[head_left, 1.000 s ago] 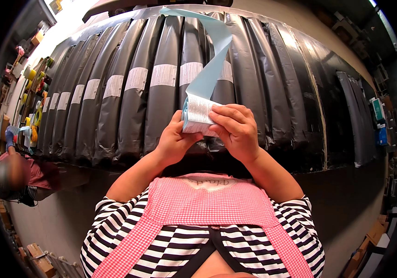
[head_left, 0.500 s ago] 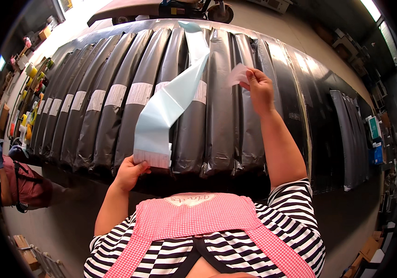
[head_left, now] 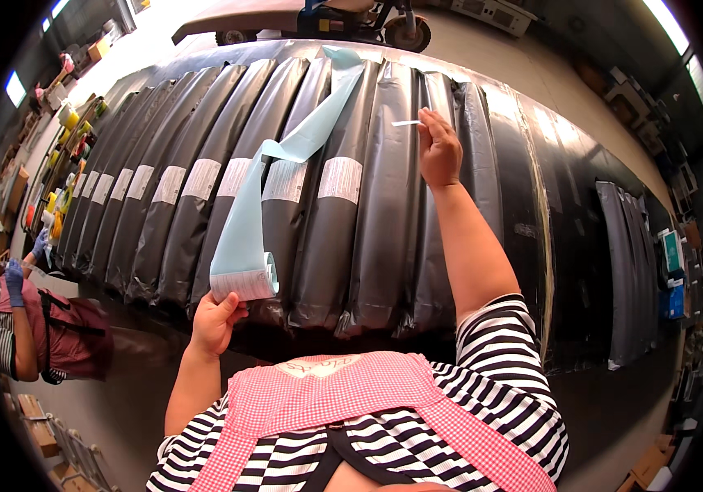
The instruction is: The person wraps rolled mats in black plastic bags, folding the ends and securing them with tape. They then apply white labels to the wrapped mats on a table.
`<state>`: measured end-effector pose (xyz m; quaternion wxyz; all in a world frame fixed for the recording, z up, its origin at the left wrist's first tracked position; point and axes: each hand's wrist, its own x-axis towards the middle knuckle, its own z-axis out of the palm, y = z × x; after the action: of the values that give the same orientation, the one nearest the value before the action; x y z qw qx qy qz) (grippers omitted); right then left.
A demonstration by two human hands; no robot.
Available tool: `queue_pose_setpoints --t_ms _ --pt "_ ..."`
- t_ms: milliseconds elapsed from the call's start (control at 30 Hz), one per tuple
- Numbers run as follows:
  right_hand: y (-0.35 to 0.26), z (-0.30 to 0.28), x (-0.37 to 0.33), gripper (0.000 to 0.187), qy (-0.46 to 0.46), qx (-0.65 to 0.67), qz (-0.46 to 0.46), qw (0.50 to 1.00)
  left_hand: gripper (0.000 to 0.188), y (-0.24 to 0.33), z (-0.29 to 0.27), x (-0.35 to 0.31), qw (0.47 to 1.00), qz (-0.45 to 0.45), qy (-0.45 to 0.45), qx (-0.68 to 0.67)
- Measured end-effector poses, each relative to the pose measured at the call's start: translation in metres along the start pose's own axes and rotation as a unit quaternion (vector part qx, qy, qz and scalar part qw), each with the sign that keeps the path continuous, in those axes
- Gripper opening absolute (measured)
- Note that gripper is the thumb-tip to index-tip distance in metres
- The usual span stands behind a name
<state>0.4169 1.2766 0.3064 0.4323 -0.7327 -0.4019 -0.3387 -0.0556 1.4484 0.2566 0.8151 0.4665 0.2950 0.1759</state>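
My left hand [head_left: 219, 321] grips the near end of a roll of labels [head_left: 243, 284], fingers closed at its lower edge. From the roll, a pale blue backing strip [head_left: 309, 138] trails away, twisted, across the packages to the table's far side. Between the fingertips of my right hand [head_left: 440, 154] is a white label [head_left: 405, 123], seen almost edge-on. That hand is above a long black plastic-wrapped package [head_left: 384, 205] with no label showing on it. Just left of this lies another black package [head_left: 323, 254] bearing a white label [head_left: 340, 179].
Several more labelled black packages [head_left: 187, 238] lie side by side to the left. Flat black bags [head_left: 632, 275] rest at the right, near a blue box [head_left: 671, 302]. A gloved person [head_left: 56, 328] stands at the left. A wheeled cart [head_left: 360, 25] is beyond the table.
My right hand has moved slightly left, and its label has turned from broadside to nearly edge-on. The roll in my left hand has shifted left, and the strip hangs with a sharper twist.
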Motion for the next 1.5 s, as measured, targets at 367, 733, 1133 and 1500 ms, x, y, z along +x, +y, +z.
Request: queue_pose_setpoints --t_ms 367,733,1133,1500 --pt "-0.005 -0.040 0.035 0.030 -0.086 0.310 0.486 0.813 0.025 0.002 0.008 0.010 1.000 -0.012 -0.017 0.013" --pt "0.015 -0.069 0.005 0.035 -0.133 0.272 0.599 0.742 0.033 0.013 0.026 0.010 0.990 -0.005 -0.110 -0.093" --pt "-0.156 -0.070 -0.092 0.032 -0.103 0.335 0.246 0.904 0.061 0.000 0.193 0.119 0.906 0.017 -0.188 -0.378" --pt "-0.143 -0.096 -0.089 0.025 -0.319 0.386 0.167 0.850 0.061 -0.017 0.198 0.128 0.892 0.017 -0.295 -0.343"
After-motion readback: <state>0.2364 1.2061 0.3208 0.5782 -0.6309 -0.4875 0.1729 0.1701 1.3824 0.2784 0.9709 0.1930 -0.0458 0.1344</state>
